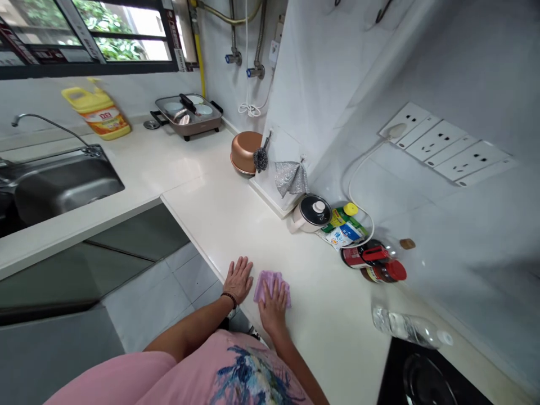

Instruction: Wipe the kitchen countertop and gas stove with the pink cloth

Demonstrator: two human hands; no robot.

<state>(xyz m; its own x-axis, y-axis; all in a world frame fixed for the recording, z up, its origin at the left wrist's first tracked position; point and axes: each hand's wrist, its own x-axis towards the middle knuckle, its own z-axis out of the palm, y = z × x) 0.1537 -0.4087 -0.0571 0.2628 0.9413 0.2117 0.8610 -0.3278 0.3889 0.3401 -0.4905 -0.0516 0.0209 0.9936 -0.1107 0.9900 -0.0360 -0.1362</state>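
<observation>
Resting on a crumpled purple cloth (259, 286), the right hand (273, 306) lay palm down, open, its fingers stretched out and slightly parted over the fabric. The cloth sat on the white counter (202, 216), near its front edge, and spread out past the fingertips and to both sides of them. Just beside it, the left hand (239, 280) was open too, flat on the counter along that edge, with its fingers spread. A dark beaded bracelet (230, 298) circled the left wrist.

Farther back, against the wall, stood a small pale pot (298, 218) with a dark glass lid. Next to it, food packets (346, 232) leaned together, and beyond them were two jars (385, 272), one with a red lid. A clear bottle (407, 327) lay on its side by the black stove (394, 376). A white plug (396, 131) was in the wall sockets (442, 143), its cord looping down to the packets.

Toward the far corner, a copper-coloured bowl (245, 147) sat upside down near a hanging scrubber (260, 160) and a silver cloth (291, 179). An electric pan (201, 124) with a glass lid stood behind, and a yellow jug (101, 115) was beside the steel sink (71, 185).
</observation>
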